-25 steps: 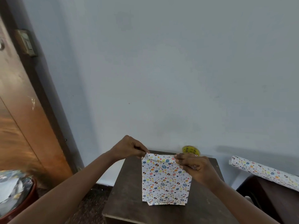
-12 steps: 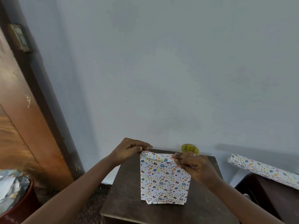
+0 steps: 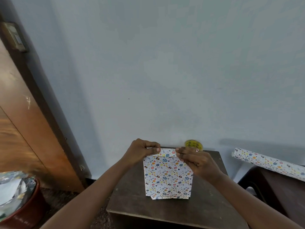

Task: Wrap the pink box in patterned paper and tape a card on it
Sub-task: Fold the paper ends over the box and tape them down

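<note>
From the head view, the pink box is lying flat in the middle of the bench [image 3: 132, 200], fully hidden under the patterned paper [image 3: 167, 176], so no pink is showing. The person is working the flap at the far end of the parcel, near the bench's far edge. The left hand [image 3: 142, 150] is pinching the flap's left corner between thumb and curled fingers [image 3: 153, 149]. The right hand [image 3: 196, 160] is pinching the right end, its fingers [image 3: 181, 153] pressed together along the fold.

To my eye the fold is being creased down. It would go best with both pinches pulling level and taut, so the crease is running straight across and hugging the box's end. One hand should be pinning the flap while the other is reaching for the yellow tape roll [image 3: 194, 144], sitting at the far edge just behind the right hand. A spare paper roll [image 3: 270, 162] is lying off to the right, on another surface.
</note>
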